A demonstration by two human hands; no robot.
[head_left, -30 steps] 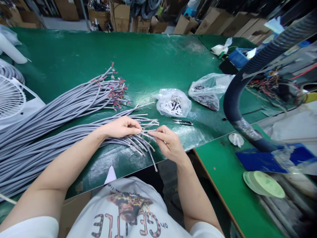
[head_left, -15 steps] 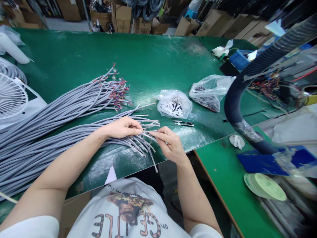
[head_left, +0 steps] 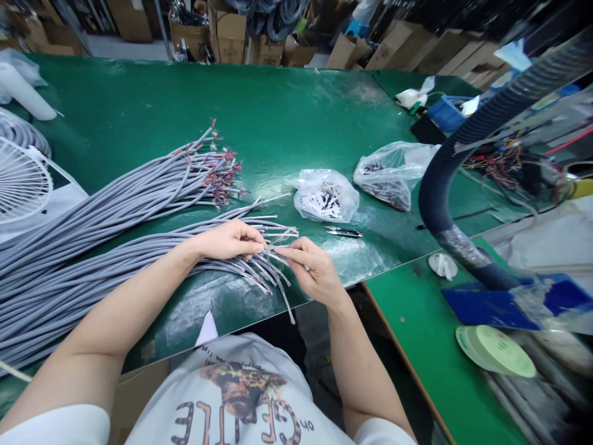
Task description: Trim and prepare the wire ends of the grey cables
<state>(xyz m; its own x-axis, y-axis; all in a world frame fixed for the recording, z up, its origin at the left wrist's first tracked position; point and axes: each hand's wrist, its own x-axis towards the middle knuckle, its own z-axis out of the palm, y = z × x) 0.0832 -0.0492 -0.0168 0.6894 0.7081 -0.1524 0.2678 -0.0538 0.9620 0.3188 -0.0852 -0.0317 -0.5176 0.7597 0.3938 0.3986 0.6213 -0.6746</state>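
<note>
A near bundle of grey cables [head_left: 92, 272] lies across the green table [head_left: 287, 117], its stripped ends pointing right. My left hand [head_left: 229, 240] rests on this bundle with fingers pinched on one cable's end. My right hand [head_left: 311, 269] is just to the right, fingertips pinched on the thin bare wires coming out of that same end. A second bundle of grey cables [head_left: 139, 188] with red and blue wire tips lies further back.
Small snips [head_left: 343, 232] lie right of my hands. Two clear plastic bags of small parts [head_left: 327, 196] [head_left: 391, 173] sit behind them. A white fan [head_left: 21, 182] stands at the left. A dark corrugated hose [head_left: 456, 154], a tape roll [head_left: 495, 351] and a blue tray [head_left: 447, 110] are on the right.
My right hand has shifted slightly left toward the left hand, still pinching the wire strands. The left hand stays on the cable.
</note>
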